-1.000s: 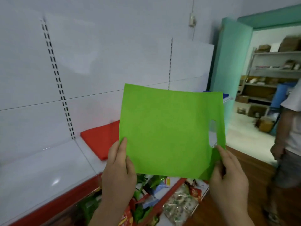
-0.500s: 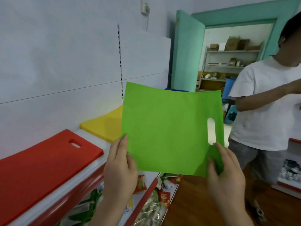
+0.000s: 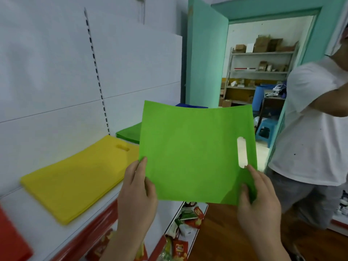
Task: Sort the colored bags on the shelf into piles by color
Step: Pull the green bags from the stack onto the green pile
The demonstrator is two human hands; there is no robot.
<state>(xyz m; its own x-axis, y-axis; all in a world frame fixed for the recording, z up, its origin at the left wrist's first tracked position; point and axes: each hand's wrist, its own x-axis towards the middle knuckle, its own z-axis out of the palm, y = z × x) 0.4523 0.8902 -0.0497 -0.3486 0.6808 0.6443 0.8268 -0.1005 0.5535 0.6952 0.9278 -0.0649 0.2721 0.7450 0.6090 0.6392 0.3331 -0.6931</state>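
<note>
I hold a flat bright green bag point(image 3: 192, 151) upright in front of me, its cut-out handle toward the right edge. My left hand point(image 3: 137, 193) pinches its lower left corner and my right hand point(image 3: 258, 200) pinches its lower right corner below the handle hole. On the white shelf point(image 3: 37, 223) lie a yellow pile point(image 3: 75, 176), a green pile point(image 3: 130, 133) farther along, a blue pile point(image 3: 186, 105) peeking over the held bag, and a red pile point(image 3: 9, 240) at the near left edge.
A person in a white shirt point(image 3: 316, 129) stands close on the right by a teal doorway point(image 3: 207, 59). Snack packets point(image 3: 188, 217) fill the lower shelf under the red shelf edge. A back room with metal shelving point(image 3: 261, 70) and a blue stool point(image 3: 265, 131) lies beyond.
My view has swung right along the shelf: the red pile has slid to the left edge, and the yellow, green and blue piles have come into sight. Both hands keep their hold on the green bag.
</note>
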